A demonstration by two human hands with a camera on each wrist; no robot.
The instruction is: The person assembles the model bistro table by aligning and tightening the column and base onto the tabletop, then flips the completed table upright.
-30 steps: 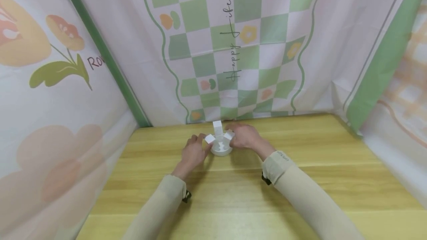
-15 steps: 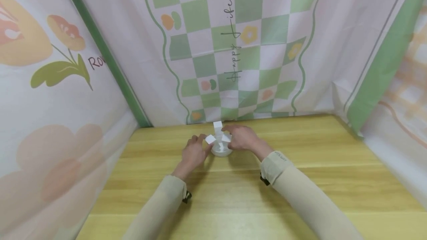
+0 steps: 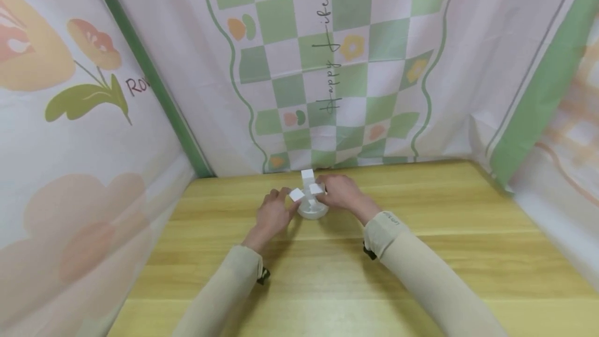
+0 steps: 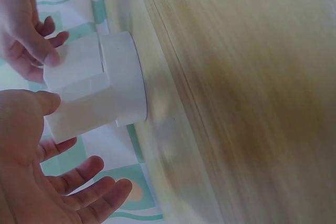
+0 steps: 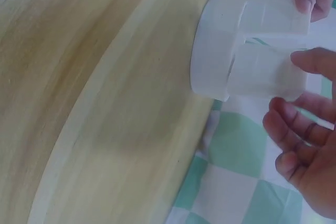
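Note:
A white round base (image 3: pixel 312 213) stands on the wooden table, with white rectangular blocks rising from it around its rim. At the left block (image 3: pixel 297 194), my left hand (image 3: pixel 273 216) pinches the upper end between thumb and index finger; its other fingers are spread below in the left wrist view. My right hand (image 3: pixel 343 192) pinches the right block (image 3: pixel 316 189) near its top, thumb on the near face in the right wrist view. A third block (image 3: pixel 307 177) stands at the back, touched by neither hand. The base's inside is mostly hidden by the blocks.
The wooden table (image 3: pixel 309 285) extends toward me and to both sides. A printed cloth (image 3: pixel 348 92) with green checks hangs right behind the base, at the table's back edge. More patterned cloth (image 3: pixel 84 134) walls off the left, and likewise the right.
My right hand has shifted slightly left, and the right block has turned and come in toward the middle of the base. My left hand keeps its pinch, almost still.

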